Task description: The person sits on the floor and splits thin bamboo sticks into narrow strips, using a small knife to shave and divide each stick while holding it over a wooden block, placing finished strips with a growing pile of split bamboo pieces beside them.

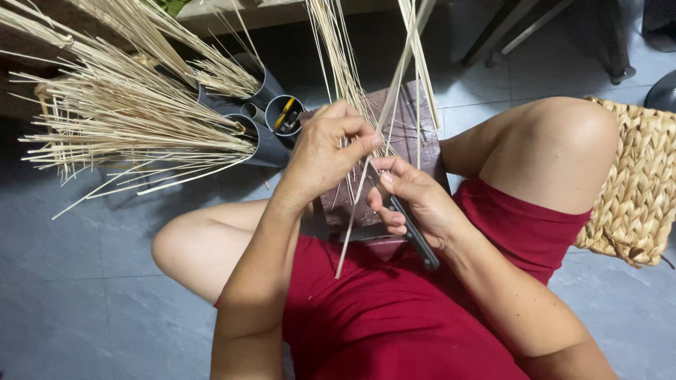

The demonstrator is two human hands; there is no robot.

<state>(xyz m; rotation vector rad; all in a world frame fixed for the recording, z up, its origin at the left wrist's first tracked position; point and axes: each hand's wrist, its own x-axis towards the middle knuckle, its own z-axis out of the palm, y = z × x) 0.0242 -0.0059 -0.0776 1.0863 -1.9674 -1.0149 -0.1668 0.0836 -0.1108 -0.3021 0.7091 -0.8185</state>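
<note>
While our left hand (325, 153) pinches the thin strip (366, 165) over our lap and our right hand (414, 204) grips the knife (415, 236), we seem to be shaving it, so next needs a slow, careful slide.

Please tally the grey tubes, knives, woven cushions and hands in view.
Grey tubes: 4
Knife: 1
Woven cushion: 1
Hands: 2, left hand and right hand
Total: 8

A woven seat (637, 190) right; grey tubes (271, 116) hold perhaps pliers.
</note>
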